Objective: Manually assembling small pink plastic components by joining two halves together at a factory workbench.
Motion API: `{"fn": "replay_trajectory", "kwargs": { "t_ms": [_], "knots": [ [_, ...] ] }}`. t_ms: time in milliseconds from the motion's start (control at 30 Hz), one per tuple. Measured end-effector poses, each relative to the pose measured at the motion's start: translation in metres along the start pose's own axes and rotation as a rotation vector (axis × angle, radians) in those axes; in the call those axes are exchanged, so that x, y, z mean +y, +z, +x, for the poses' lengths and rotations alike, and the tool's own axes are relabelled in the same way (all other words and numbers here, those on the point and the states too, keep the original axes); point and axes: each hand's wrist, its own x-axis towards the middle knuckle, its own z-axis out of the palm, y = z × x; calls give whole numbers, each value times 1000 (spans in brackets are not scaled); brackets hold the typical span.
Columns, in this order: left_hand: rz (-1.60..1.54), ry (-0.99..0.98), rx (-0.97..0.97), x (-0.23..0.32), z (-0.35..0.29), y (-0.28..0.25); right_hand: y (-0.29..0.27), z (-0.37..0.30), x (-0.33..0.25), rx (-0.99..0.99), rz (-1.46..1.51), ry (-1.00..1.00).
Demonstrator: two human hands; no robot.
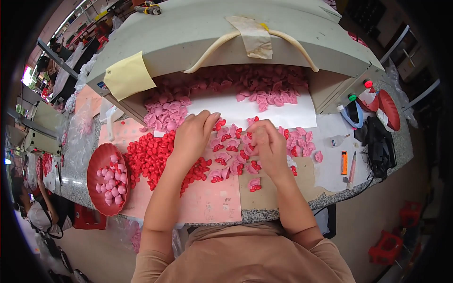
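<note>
My left hand (192,134) is closed in a pinch, with a small red piece (219,124) at its fingertips. To its right, my right hand (268,144) has its fingers curled in; whatever they hold is hidden. Between and below both hands lie pink molded pieces with red parts on them (232,145), in loose rows. A heap of glossy red pieces (153,153) spreads under my left forearm. Loose pink shell-like pieces (299,141) lie just right of my right hand.
A grey metal box (207,28) with a wide opening stands ahead, with pink pieces (167,113) inside. At left is a red scalloped bowl (95,193) of pink balls. On the right lie an orange lighter-like item (344,162), a small bottle (337,140) and a black bag-like thing (380,146).
</note>
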Motion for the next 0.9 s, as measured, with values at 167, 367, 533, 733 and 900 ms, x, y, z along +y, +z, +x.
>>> {"fn": "replay_trajectory", "kwargs": {
  "t_ms": [167,367,533,733,900],
  "knots": [
    [189,268,102,-12,47,64,-4,3,7,135,-7,-14],
    [245,-3,-248,12,77,65,-13,4,7,267,-52,-169],
    [17,230,-107,-4,107,97,-19,3,4,329,74,-125],
    [-130,89,-244,0,119,79,-23,8,10,341,124,-111],
    [-1315,-363,-134,-40,88,28,13,-3,5,11,-160,-115]
  ]
}}
